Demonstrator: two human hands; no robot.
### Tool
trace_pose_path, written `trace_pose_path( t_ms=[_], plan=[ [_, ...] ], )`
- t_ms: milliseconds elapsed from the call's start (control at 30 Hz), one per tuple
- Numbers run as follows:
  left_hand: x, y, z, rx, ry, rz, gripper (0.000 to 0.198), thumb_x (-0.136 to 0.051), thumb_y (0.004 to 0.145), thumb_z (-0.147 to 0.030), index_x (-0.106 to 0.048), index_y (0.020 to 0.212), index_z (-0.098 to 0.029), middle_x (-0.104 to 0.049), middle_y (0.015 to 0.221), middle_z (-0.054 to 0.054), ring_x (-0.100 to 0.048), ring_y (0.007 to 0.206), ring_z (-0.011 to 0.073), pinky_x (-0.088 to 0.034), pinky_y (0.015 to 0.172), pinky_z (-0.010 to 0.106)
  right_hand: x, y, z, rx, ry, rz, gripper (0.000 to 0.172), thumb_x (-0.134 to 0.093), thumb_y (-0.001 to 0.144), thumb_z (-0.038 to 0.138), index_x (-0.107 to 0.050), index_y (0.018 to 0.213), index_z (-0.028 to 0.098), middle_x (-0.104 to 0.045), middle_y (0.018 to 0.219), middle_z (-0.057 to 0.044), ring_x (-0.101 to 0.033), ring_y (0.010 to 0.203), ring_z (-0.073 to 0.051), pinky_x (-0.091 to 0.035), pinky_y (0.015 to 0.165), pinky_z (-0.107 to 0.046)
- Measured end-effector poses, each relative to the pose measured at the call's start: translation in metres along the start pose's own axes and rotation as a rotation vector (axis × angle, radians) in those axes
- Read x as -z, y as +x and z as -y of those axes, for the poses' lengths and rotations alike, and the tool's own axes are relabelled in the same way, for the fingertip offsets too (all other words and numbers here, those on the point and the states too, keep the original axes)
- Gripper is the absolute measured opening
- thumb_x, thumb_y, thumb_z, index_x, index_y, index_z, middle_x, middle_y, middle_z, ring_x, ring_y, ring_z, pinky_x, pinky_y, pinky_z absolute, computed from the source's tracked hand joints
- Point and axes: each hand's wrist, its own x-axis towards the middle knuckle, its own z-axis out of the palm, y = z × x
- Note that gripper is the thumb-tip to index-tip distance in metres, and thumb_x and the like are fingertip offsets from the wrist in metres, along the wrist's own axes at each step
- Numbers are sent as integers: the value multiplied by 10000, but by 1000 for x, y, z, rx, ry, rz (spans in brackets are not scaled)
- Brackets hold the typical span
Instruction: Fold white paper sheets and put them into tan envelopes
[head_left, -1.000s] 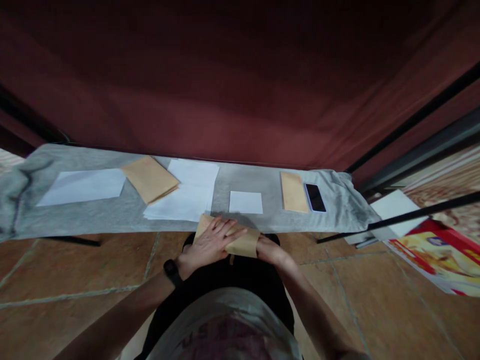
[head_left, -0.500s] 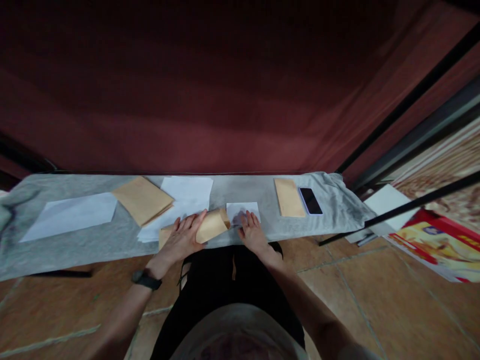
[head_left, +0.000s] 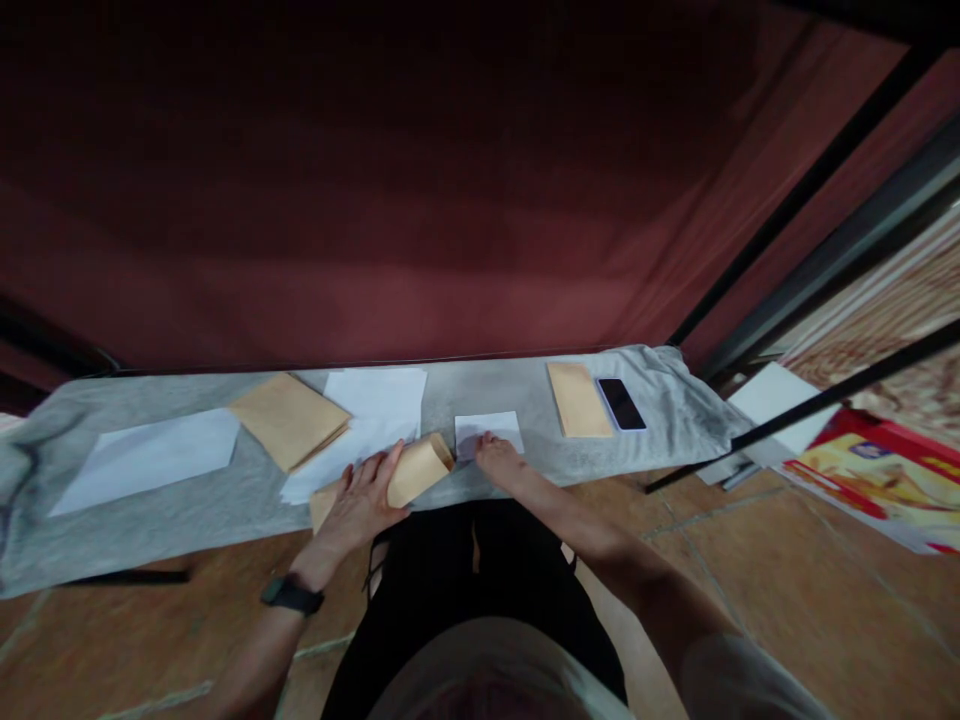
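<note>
A brown paper envelope [head_left: 418, 474] lies slantwise near the table's front edge, its mouth gaping toward the right. My left hand [head_left: 367, 500], with a dark watch on the wrist, lies across the envelope and grips it, the thumb along the near side. Just right of that mouth is a folded white paper [head_left: 491, 430], flat on the cloth. My right hand [head_left: 499, 460] is at the paper's near edge, fingers curled in and closed on it; the fingertips are partly hidden.
White sheets [head_left: 379, 400] and a stack of brown envelopes [head_left: 289, 420] lie to the left, with another white sheet [head_left: 150, 455] beyond. To the right are a brown envelope [head_left: 579, 400] and a phone [head_left: 622, 404]. A grey cloth [head_left: 495, 385] covers the narrow table. A red box [head_left: 877, 480] stands at right.
My right hand's fingers, spread over the white paper before, are now curled at its near edge. My left hand still holds the envelope, whose mouth has tilted slightly. The view has shifted a little.
</note>
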Motion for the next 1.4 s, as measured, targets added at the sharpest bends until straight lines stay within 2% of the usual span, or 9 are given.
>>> trace_pose_path(
  t_ms=[200, 300, 500, 667, 767, 867, 1033, 1200, 1400],
  plan=[
    [-2, -4, -3, 8, 14, -26, 1066, -682, 772, -355, -89, 1654, -267, -477, 1520, 149, -422, 1456, 359, -227, 1227, 584, 2, -5, -1, -152, 209, -20, 322, -547, 844, 22, -684, 1127, 92, -709, 1238, -216, -704, 1089, -283, -539, 980, -421],
    [-2, -7, -5, 26, 1, -22, 1059, -677, 777, -354, -86, 1651, -266, -468, 1533, 145, -411, 1465, 356, -209, 1231, 585, 8, -7, -8, -207, 324, -48, 272, -555, 877, 69, -710, 1086, 146, -743, 1147, -190, -720, 1055, -281, -534, 985, -419],
    [-1, -9, -7, 40, -12, -31, 1046, -670, 787, -357, -88, 1650, -262, -462, 1540, 149, -414, 1462, 354, -202, 1230, 578, 25, 1, -32, -386, 701, -284, 190, -516, 916, 189, -692, 980, 220, -768, 949, -81, -725, 995, -255, -546, 908, -359],
    [-5, -3, -11, 19, -5, -37, 1072, -691, 757, -347, -100, 1648, -272, -475, 1524, 148, -435, 1437, 370, -215, 1217, 589, 22, -13, -51, -548, 1133, -454, 191, -496, 862, 284, -616, 996, 221, -745, 850, -25, -743, 833, -211, -604, 767, -336],
    [-7, 0, -15, 12, -5, -33, 1074, -692, 759, -339, -93, 1649, -273, -466, 1532, 148, -423, 1445, 369, -215, 1218, 586, 12, -29, -61, -628, 1354, -472, 140, -576, 805, 319, -577, 912, 228, -728, 787, -20, -744, 745, -215, -622, 759, -383],
    [-5, 2, -19, 2, 0, -21, 1071, -695, 766, -335, -94, 1650, -267, -463, 1531, 151, -431, 1430, 372, -219, 1218, 581, 4, -40, -71, -675, 1524, -443, 173, -666, 769, 349, -558, 852, 243, -727, 766, -15, -741, 713, -218, -631, 744, -410],
    [-1, 5, -27, 14, -8, 8, 1079, -697, 773, -348, -78, 1652, -261, -468, 1519, 145, -425, 1435, 359, -198, 1228, 581, 1, -39, -82, -715, 1671, -441, 194, -738, 740, 320, -577, 809, 236, -716, 730, -13, -719, 677, -216, -634, 734, -434],
    [-7, 9, -30, 19, -28, -5, 1096, -711, 774, -361, -62, 1652, -270, -448, 1542, 157, -401, 1459, 367, -190, 1226, 602, 3, -36, -68, -683, 1739, -539, 251, -791, 704, 307, -579, 819, 236, -667, 698, 34, -671, 635, -166, -627, 747, -372],
    [-18, 14, -31, 21, -62, -20, 1131, -726, 778, -398, -26, 1656, -259, -444, 1532, 173, -404, 1457, 384, -189, 1218, 630, -2, -39, -19, -528, 1826, -648, 330, -815, 707, 379, -635, 939, 228, -723, 865, 16, -688, 726, -144, -618, 762, -312]
  ],
)
